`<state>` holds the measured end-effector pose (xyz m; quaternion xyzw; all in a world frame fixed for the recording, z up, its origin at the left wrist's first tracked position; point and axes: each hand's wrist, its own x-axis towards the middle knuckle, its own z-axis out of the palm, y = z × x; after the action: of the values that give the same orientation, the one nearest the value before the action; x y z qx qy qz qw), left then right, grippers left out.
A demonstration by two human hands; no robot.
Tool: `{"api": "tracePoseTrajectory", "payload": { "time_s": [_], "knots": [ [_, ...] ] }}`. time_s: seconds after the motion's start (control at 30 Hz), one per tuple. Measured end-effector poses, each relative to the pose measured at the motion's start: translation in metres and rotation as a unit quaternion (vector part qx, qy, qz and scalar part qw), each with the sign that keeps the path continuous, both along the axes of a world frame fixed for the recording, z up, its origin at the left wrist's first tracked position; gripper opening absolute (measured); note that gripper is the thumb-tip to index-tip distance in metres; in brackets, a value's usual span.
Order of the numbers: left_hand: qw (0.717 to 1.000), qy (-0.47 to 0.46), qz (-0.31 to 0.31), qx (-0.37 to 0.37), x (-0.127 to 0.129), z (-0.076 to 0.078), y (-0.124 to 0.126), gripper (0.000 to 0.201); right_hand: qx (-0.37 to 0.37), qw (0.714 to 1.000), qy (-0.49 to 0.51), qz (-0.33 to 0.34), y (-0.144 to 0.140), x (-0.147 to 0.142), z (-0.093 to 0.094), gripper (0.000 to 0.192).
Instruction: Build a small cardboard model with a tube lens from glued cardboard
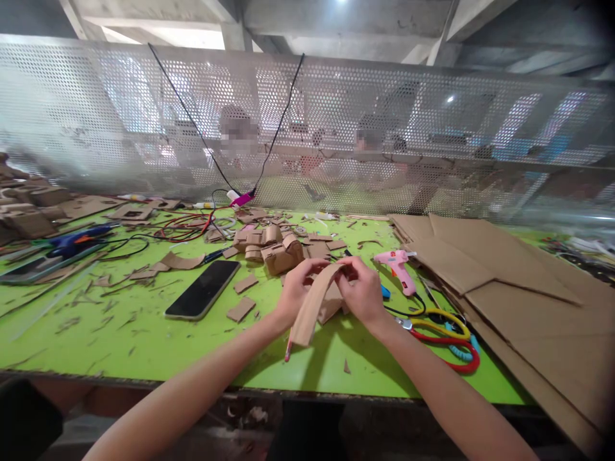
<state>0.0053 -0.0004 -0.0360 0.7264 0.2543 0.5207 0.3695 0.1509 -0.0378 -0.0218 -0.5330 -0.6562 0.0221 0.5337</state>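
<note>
A curved cardboard strip (314,310) arches toward me over the front of the table, held between both hands. My left hand (298,288) pinches its left side, and my right hand (360,288) grips its far end. The pink end of a pencil (287,351) pokes out below the strip; what holds it is hidden. Behind the strip, partly covered, is another cardboard piece (330,304). Just beyond my hands sits a built cardboard model (281,253) with rounded parts. Small cardboard scraps (241,309) lie to the left of my left hand.
A black phone (204,289) lies left on the green table (192,349). To the right are a pink glue gun (400,269), scissors (444,339) with yellow and red handles, and stacked cardboard sheets (533,314). A blue glue gun (79,240) rests far left. A perforated metal screen (336,173) stands behind.
</note>
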Motion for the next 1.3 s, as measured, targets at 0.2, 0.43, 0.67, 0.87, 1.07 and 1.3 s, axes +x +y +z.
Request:
{"api": "tracePoseTrajectory", "payload": {
  "time_s": [0.2, 0.43, 0.67, 0.87, 1.07, 1.3],
  "knots": [
    [0.998, 0.029, 0.011, 0.047, 0.0, 0.001, 0.002, 0.028, -0.057, 0.988, 0.125, 0.064, 0.006, 0.003, 0.001, 0.013],
    [0.998, 0.042, 0.016, 0.049, 0.0, -0.002, 0.009, 0.028, -0.082, 0.989, 0.077, 0.097, 0.006, 0.009, 0.009, 0.014],
    [0.995, 0.05, 0.02, 0.083, 0.001, 0.002, 0.005, 0.027, -0.062, 0.994, 0.008, 0.095, 0.005, 0.015, 0.012, 0.013],
    [0.996, 0.039, 0.027, 0.071, 0.002, 0.0, 0.005, 0.029, -0.055, 0.991, 0.033, 0.12, 0.006, 0.014, 0.01, 0.011],
    [0.998, 0.03, 0.009, 0.052, 0.003, 0.0, 0.002, 0.029, -0.066, 0.992, -0.001, 0.106, 0.005, 0.015, 0.011, 0.018],
    [0.998, 0.025, 0.014, 0.063, 0.002, -0.001, 0.002, 0.029, -0.043, 0.994, -0.014, 0.099, 0.011, 0.018, -0.002, 0.015]
  ]
}}
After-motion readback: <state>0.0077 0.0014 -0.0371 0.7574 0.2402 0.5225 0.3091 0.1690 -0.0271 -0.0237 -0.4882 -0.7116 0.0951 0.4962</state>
